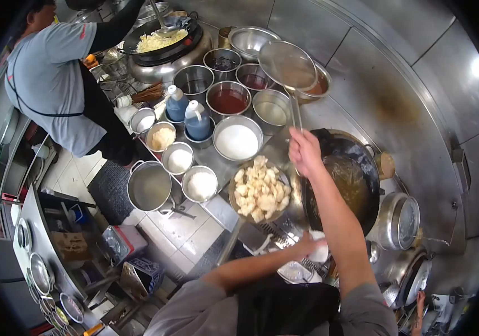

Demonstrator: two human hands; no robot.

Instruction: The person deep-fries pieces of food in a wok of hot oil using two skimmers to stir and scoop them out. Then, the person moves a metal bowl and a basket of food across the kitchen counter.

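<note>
My right hand (305,151) is closed around the handle of a round mesh strainer (288,65), held up over the bowls at the back. Below and to the right of that hand sits a black wok (354,185) with brownish liquid in it. My left hand (309,246) is low, in front of the wok, blurred, beside a white item (319,247); its fingers cannot be made out. To the left of the wok, a round container holds a heap of pale fried pieces (262,190).
Metal bowls of white powder (238,138), red liquid (228,98) and two blue bottles (197,120) stand left of centre. A co-worker (54,73) stands at another wok (163,50) at the back left. A lidded pot (398,220) sits at the right.
</note>
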